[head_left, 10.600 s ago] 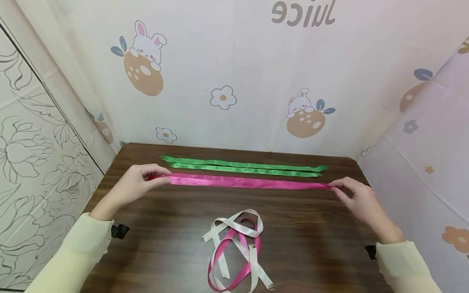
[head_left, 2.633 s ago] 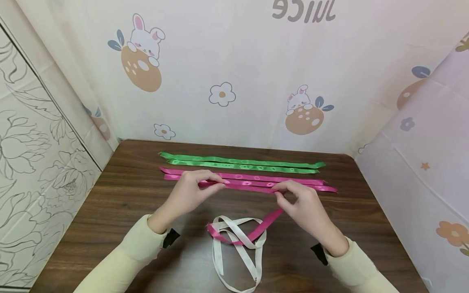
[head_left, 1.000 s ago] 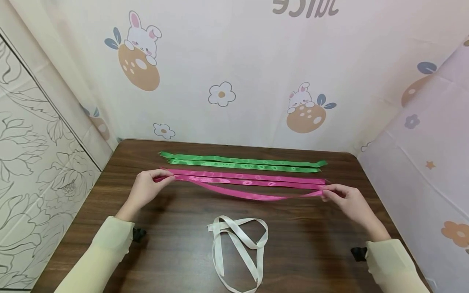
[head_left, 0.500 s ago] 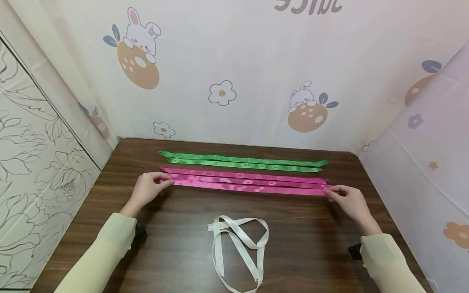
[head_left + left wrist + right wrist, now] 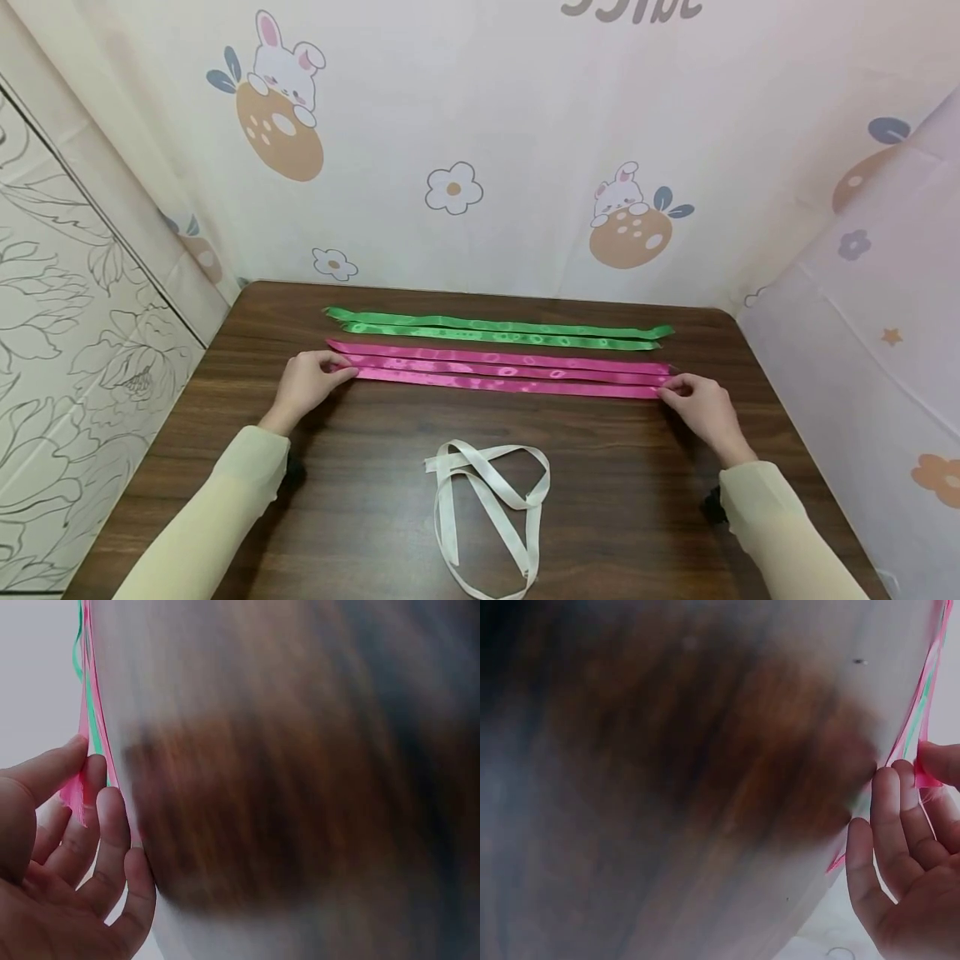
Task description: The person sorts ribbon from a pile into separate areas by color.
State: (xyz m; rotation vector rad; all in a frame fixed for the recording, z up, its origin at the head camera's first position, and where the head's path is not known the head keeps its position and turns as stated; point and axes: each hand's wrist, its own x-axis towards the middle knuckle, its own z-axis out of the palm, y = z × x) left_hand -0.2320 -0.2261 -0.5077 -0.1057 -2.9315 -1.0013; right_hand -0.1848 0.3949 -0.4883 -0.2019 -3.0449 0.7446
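Three pink satin ribbons lie side by side across the table. The nearest pink ribbon (image 5: 480, 383) stretches straight between both hands. At its left end my left hand (image 5: 306, 385) pinches it between thumb and finger; in the left wrist view the frayed pink end (image 5: 73, 796) pokes out past the thumb. My right hand (image 5: 703, 408) pinches the other end, and the right wrist view shows that pink tip (image 5: 928, 778) under the thumb. Behind it lie the middle pink ribbon (image 5: 450, 366) and the far pink ribbon (image 5: 465, 355).
Two green ribbons (image 5: 495, 326) run parallel behind the pink ones, near the back edge of the brown wooden table (image 5: 360, 500). A loosely looped white ribbon (image 5: 491, 492) lies front centre. A printed curtain (image 5: 525, 125) rises right behind the table.
Earlier the nearest pink ribbon was pulled out of the pile with the white one, then sagged between my hands. Now it is taut and lowered beside the other pink ribbons.
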